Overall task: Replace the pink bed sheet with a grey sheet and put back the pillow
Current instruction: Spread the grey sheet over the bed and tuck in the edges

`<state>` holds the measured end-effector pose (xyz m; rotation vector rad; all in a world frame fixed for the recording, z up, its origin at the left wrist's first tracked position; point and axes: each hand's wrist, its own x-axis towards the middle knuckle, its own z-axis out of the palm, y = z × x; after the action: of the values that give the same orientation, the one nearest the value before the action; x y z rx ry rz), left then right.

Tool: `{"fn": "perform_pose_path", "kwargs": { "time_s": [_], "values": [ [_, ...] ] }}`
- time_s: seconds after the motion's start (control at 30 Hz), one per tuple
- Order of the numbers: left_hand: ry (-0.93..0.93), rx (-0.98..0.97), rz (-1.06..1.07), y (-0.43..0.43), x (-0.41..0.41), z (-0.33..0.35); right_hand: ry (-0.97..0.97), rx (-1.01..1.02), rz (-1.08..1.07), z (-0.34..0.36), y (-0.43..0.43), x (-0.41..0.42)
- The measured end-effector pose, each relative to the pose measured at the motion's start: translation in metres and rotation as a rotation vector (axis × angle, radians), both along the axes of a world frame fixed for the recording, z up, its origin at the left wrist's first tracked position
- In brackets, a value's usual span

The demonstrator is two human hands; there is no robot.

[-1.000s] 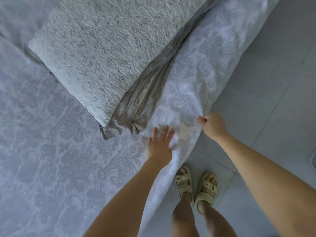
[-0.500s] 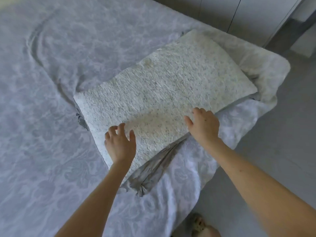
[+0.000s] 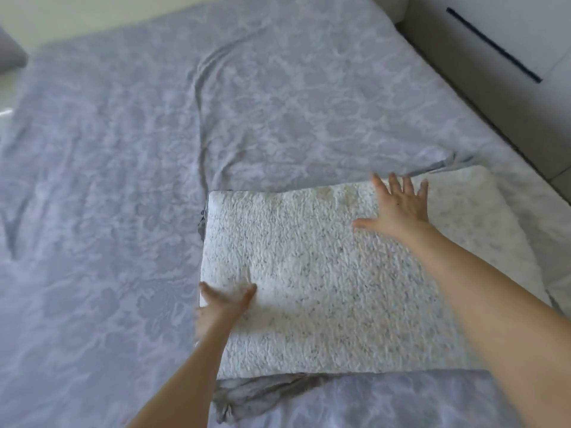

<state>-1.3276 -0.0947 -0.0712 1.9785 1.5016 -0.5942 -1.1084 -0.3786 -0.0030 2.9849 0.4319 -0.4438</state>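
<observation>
A grey floral-patterned sheet [image 3: 123, 211] covers the bed, with long creases running down its middle. A white speckled, textured pillow [image 3: 324, 288] lies flat on the sheet at the right side of the bed. My left hand [image 3: 224, 307] rests on the pillow's near left edge, blurred, thumb on top. My right hand [image 3: 398, 205] lies flat on the pillow's far part with fingers spread. A bunched grey piece of cloth [image 3: 247, 393] sticks out from under the pillow's near edge.
A white cupboard front [image 3: 509, 41] with a dark handle strip stands close beyond the bed's right side. A pale wall [image 3: 92, 13] runs along the far edge of the bed.
My hands left the sheet's edge and moved onto the pillow. The pillow now lies squarer on the bed, my right hand has slid to its far part, and my view has lifted over the bed.
</observation>
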Motion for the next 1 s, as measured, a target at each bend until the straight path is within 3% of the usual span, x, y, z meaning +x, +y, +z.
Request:
{"fn": "perform_pose_path", "kwargs": {
  "time_s": [0.17, 0.27, 0.47, 0.63, 0.8, 1.0],
  "values": [
    [-0.106, 0.030, 0.007, 0.005, -0.008, -0.027, 0.121, -0.075, 0.120, -0.048, -0.006, 0.026],
    [-0.165, 0.072, 0.040, 0.006, -0.007, -0.036, 0.010, -0.028, 0.164, -0.068, 0.000, 0.026],
    [-0.187, 0.221, 0.041, -0.006, -0.015, -0.031, -0.236, 0.286, 0.134, -0.083, -0.001, 0.010],
    [-0.290, 0.254, 0.008, -0.002, -0.028, -0.009, -0.377, 0.459, 0.034, -0.042, 0.012, -0.021],
    [-0.383, 0.234, -0.029, 0.015, -0.054, 0.020, -0.467, 0.492, 0.016, 0.021, 0.033, -0.080],
    [-0.425, 0.297, -0.014, 0.120, -0.128, 0.071, -0.498, 0.557, 0.085, 0.082, 0.132, -0.169]
  ]
}}
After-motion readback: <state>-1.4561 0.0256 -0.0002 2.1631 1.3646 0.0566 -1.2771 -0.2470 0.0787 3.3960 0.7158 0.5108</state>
